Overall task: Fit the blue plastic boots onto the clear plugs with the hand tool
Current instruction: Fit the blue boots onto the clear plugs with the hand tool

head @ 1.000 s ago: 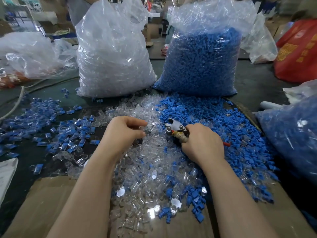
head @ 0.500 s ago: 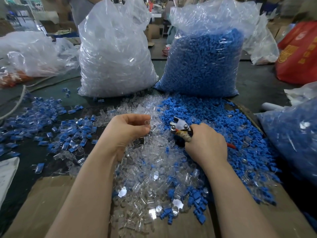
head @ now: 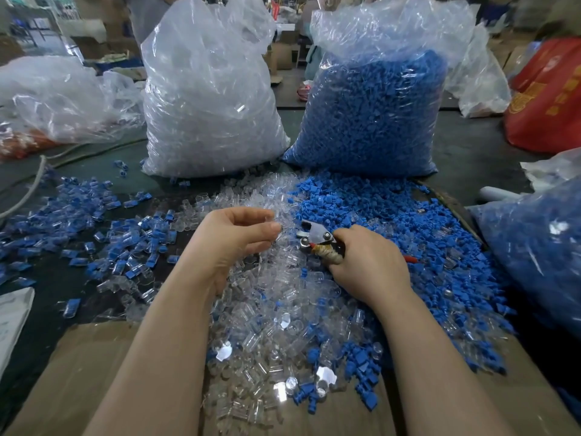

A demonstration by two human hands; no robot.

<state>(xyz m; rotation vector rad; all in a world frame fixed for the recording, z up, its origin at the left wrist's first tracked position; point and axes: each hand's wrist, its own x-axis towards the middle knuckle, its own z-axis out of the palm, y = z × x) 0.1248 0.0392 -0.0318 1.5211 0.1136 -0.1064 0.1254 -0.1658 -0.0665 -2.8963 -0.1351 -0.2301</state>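
The left hand (head: 234, 239) pinches a clear plastic plug (head: 273, 219) above the heap of clear plugs (head: 276, 309). At its three o'clock, the right hand (head: 366, 262) grips the metal hand tool (head: 316, 237). Loose blue plastic boots (head: 377, 209) lie at one o'clock. The yellow writing on the red bag (head: 547, 96) is unreadable.

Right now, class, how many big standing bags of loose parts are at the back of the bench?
2: the bag of clear plugs back left, the bag of blue boots beside it, back right. Others at the edges are cut off.

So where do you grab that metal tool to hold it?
Best by its wrapped handle, coming from the right as the right hand does. That leaves the metal head of the hand tool bare, pointing left toward the left hand.
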